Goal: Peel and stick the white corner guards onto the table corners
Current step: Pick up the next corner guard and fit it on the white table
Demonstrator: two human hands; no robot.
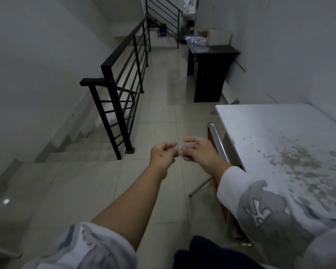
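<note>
My left hand (162, 154) and my right hand (197, 151) are held out together over the floor tiles, left of the white table (260, 129). Both hands have curled fingers, and their fingertips meet on a small pale piece (180, 153), seemingly a white corner guard. It is mostly hidden by the fingers and blurred. The table's far left corner (217, 107) looks bare and lies ahead and to the right of my hands. The tabletop is worn and speckled near my right sleeve.
A red chair with a chrome frame (217, 140) stands against the table's left edge. Farther on, a black desk (209, 61) holds plastic bags. A black stair railing (116, 90) and descending steps lie to the left. A person sits at the far end.
</note>
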